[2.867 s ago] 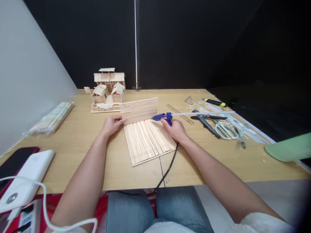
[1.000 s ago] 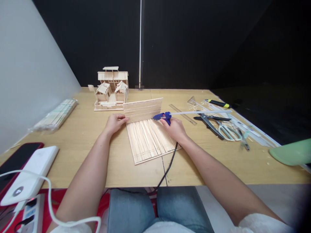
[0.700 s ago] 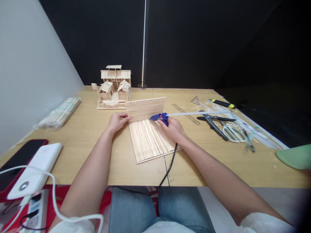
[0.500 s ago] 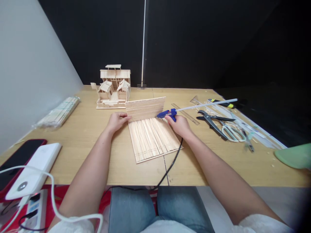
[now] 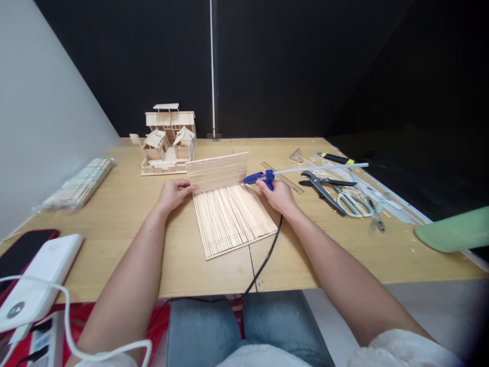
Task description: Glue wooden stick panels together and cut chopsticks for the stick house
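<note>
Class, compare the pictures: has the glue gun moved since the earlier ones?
Yes: judged against the model house, the glue gun has shifted right, nearer the upright stick panel's right edge.

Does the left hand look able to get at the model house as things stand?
Probably yes: only table seems to lie between the left hand and the model house. But it holds the upright panel, and would likely have to let go.

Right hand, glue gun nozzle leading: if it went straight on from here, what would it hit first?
Most likely the upright stick panel, low near its right end, by the seam with the flat stick panel. The right hand holds the glue gun nozzle almost there; any remaining gap is unclear.
</note>
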Action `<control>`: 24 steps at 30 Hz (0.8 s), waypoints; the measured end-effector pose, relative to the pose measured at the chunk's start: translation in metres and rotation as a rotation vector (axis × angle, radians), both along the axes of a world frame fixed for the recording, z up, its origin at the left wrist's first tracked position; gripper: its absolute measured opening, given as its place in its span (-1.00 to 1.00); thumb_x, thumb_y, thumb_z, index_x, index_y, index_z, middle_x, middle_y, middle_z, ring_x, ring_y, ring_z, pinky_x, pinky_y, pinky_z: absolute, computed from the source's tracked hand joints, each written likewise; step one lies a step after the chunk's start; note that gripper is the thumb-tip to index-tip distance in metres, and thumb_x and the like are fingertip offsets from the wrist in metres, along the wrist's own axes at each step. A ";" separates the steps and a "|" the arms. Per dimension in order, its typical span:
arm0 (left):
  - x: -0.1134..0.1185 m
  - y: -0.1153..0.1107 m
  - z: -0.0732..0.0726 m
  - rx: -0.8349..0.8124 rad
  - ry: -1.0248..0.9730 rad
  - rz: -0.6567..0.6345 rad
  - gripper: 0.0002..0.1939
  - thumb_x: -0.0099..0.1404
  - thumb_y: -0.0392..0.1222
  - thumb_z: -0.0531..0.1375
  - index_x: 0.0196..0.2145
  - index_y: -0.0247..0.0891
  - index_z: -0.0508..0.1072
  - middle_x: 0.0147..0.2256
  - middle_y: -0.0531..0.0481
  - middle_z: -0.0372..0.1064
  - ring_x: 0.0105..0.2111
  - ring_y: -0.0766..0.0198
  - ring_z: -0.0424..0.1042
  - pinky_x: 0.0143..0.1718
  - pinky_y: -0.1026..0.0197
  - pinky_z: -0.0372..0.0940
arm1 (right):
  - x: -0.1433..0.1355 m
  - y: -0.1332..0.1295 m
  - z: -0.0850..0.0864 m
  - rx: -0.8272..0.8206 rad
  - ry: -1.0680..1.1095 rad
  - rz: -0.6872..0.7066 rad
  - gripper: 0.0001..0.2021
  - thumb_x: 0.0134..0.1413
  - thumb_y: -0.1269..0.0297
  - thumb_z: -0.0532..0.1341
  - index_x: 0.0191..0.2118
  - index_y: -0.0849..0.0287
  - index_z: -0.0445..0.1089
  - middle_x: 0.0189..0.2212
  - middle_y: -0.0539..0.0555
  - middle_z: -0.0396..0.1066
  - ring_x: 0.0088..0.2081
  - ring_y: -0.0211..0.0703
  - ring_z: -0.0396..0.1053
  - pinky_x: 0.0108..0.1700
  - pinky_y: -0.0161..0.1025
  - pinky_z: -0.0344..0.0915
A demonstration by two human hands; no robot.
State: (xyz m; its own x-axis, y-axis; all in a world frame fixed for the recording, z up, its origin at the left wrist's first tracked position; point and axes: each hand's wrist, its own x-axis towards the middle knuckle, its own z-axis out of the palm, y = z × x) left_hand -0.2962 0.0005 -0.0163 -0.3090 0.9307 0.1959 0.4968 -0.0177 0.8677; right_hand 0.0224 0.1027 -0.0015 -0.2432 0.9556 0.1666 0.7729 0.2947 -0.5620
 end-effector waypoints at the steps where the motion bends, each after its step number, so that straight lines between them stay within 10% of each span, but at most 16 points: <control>1: 0.000 0.000 0.000 -0.005 0.008 0.003 -0.64 -0.01 0.11 0.33 -0.48 -0.29 0.57 -0.49 -0.01 0.49 -0.47 0.24 0.37 -0.41 0.25 0.24 | 0.000 -0.001 -0.001 0.000 0.011 0.008 -0.54 0.21 -0.05 0.10 -0.37 0.25 0.55 -0.47 0.16 0.54 -0.35 -0.04 0.48 -0.34 -0.29 0.19; 24: 0.001 -0.001 0.001 -0.007 0.036 0.005 -0.67 0.03 0.11 0.32 -0.52 -0.25 0.52 -0.62 0.05 0.34 -0.54 0.28 0.27 -0.52 0.28 0.12 | 0.015 0.008 0.001 -0.090 0.080 -0.095 -0.51 0.16 -0.12 0.10 -0.43 0.23 0.50 -0.64 0.09 0.41 -0.45 -0.06 0.46 -0.40 -0.29 0.24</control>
State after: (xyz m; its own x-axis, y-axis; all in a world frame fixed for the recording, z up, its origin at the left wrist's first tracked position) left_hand -0.2952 -0.0008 -0.0155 -0.3067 0.9305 0.2003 0.5281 -0.0087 0.8492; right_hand 0.0369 0.1111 -0.0001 -0.1401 0.9857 0.0941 0.7468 0.1676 -0.6436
